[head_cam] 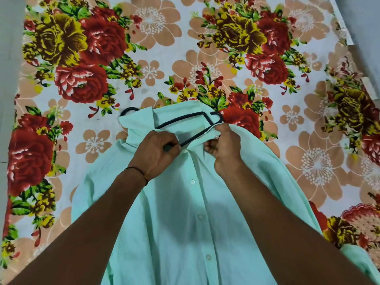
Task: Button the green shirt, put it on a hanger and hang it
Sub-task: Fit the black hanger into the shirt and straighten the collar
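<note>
Mint-green shirt (185,212) lies buttoned on floral bedsheet (144,48) | left hand (156,151): fingers curled round black hanger (178,119), apparently feeding it into the neck | right hand (224,142): fingertips pinch collar edge, likely holding the opening wide

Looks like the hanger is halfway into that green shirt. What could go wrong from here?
The hanger lies skewed in the neck opening, gripped by the left hand, so one shoulder may miss and the shirt could slide off when lifted. The right hand pinches fabric by the top button; pulling might strain it.
</note>
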